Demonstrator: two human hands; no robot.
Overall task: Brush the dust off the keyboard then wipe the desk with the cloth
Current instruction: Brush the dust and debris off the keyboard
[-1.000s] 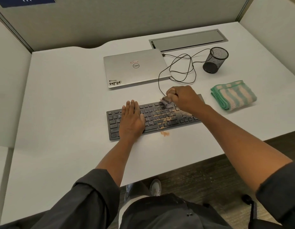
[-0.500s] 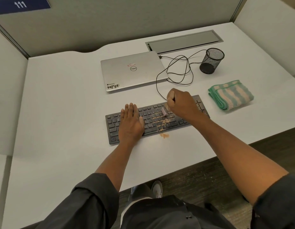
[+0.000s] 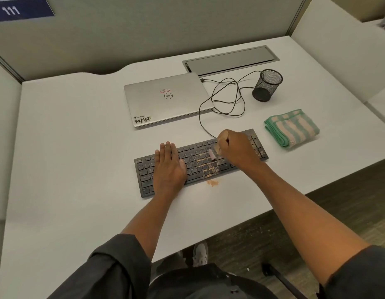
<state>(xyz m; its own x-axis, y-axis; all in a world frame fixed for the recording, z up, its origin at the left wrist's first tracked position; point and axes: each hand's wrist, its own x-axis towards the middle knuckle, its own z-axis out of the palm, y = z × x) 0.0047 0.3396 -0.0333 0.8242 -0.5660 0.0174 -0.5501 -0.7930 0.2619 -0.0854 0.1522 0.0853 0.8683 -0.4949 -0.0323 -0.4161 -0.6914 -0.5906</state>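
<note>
Head view shows one black keyboard [image 3: 200,162], speckled with tan dust, and one folded green-striped cloth [image 3: 291,127] on the counter [image 3: 79,147]. Left hand [image 3: 169,167] lies flat on the keys; right hand [image 3: 234,147] grips one small brush [image 3: 213,155].

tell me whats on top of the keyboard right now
The left hand lies flat on the keyboard; the right hand holds a small brush over tan dust. Keys beneath both hands are hidden.

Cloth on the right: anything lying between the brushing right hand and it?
Nothing visible. The right hand grips the brush on the keyboard; beyond the keyboard's right end only bare desk separates it from the folded cloth.
</note>
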